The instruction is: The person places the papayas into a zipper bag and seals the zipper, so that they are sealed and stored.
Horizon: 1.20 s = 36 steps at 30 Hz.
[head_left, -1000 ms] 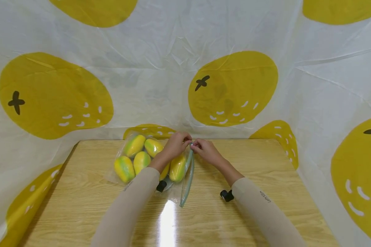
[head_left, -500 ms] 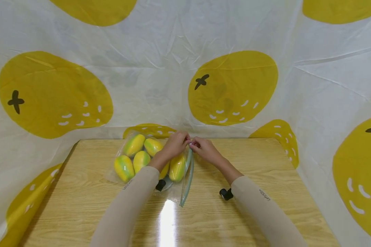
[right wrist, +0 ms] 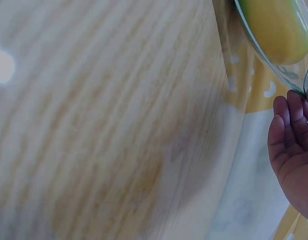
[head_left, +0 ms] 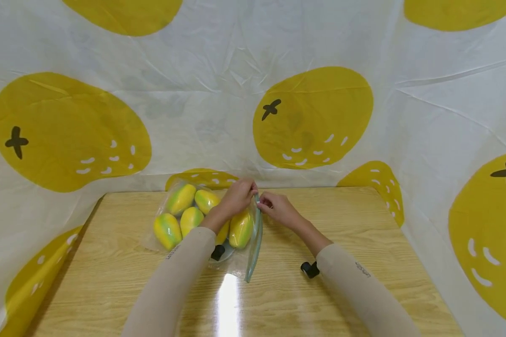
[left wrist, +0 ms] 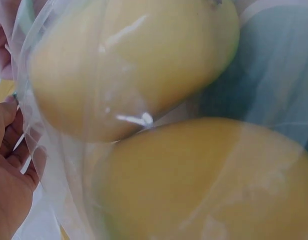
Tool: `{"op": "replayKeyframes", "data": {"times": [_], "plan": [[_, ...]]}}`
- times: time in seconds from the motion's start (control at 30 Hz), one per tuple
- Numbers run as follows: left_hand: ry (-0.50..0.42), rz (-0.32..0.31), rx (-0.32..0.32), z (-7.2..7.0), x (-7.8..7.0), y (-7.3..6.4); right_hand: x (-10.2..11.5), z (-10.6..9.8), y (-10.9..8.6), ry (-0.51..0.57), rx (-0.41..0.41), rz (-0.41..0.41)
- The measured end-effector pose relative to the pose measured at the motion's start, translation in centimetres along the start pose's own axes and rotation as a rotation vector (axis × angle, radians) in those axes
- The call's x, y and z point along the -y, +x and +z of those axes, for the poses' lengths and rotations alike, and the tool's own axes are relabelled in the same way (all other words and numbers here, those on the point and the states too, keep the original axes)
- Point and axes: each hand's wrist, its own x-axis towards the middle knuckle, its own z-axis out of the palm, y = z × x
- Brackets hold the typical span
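Note:
A clear zip bag [head_left: 241, 267] lies on its side at the back of the table, with several yellow-green mangoes [head_left: 167, 230] inside. Its greenish zip strip [head_left: 255, 248] runs along the right-hand edge. At the strip's far end, my left hand [head_left: 237, 195] pinches the bag's corner. Just below, the thumb and fingers of my right hand [head_left: 279, 209] pinch the strip, beside a small white piece that looks like the slider. Close up in the left wrist view, a mango [left wrist: 204, 180] shows through the plastic. My left forearm hides part of the bag.
The wooden table [head_left: 341, 220] ends at a white cloth [head_left: 211, 126] printed with large yellow fruit, which hangs behind and at both sides. Black wrist mounts [head_left: 309, 269] show below the forearms.
My right hand has slid a little down along the zip strip, away from the left fingertips. The strip's two edges, apart earlier, now lie together. My left hand stays at the corner.

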Motion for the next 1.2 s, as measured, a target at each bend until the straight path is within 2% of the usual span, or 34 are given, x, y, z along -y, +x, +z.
{"op": "replayKeyframes", "data": {"times": [0.33, 0.7, 0.93, 1.2], "plan": [[-0.066, -0.019, 0.026, -0.4, 0.4, 0.2, 0.6, 0.9, -1.3, -0.026, -0.009, 0.005], [-0.094, -0.05, -0.003, -0.6, 0.9, 0.4, 0.9, 1.8, -3.3, -0.002, 0.062, -0.007], [-0.102, -0.056, 0.0, -1.0, 0.7, 0.5, 1.3, 1.7, -4.0, -0.014, 0.078, -0.001], [-0.118, -0.074, -0.024, -1.7, 0.5, 0.9, 1.6, 1.7, -5.3, 0.031, 0.136, 0.008]]}}
